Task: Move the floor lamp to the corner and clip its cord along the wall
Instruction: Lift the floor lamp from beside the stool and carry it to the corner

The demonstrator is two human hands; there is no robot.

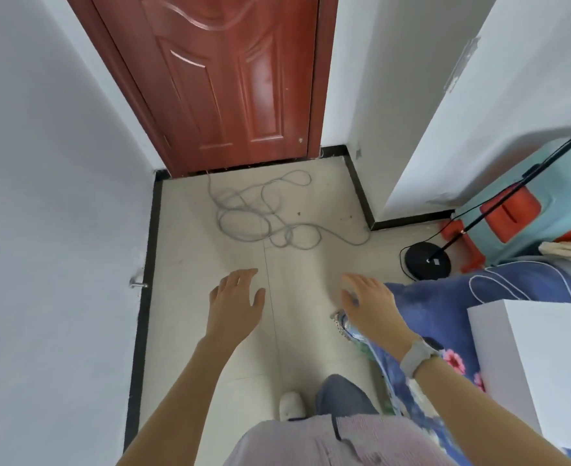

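Note:
The floor lamp stands at the right: a round black base [428, 261] on the tile floor and a thin black pole [512, 193] leaning up toward the right edge. A thin black cord [403, 260] loops around the base's left side. My left hand [235, 302] hovers over the floor in the middle, fingers spread, holding nothing. My right hand [371, 307], with a grey watch at the wrist, reaches forward and is also empty, well short of the lamp base.
A tangled grey cable [260, 213] lies on the floor before a red-brown door [230, 79]. White walls with black baseboard [144, 297] enclose the passage. A blue floral blanket [445, 307], a white box [539, 371] and a light-blue case [546, 210] crowd the right.

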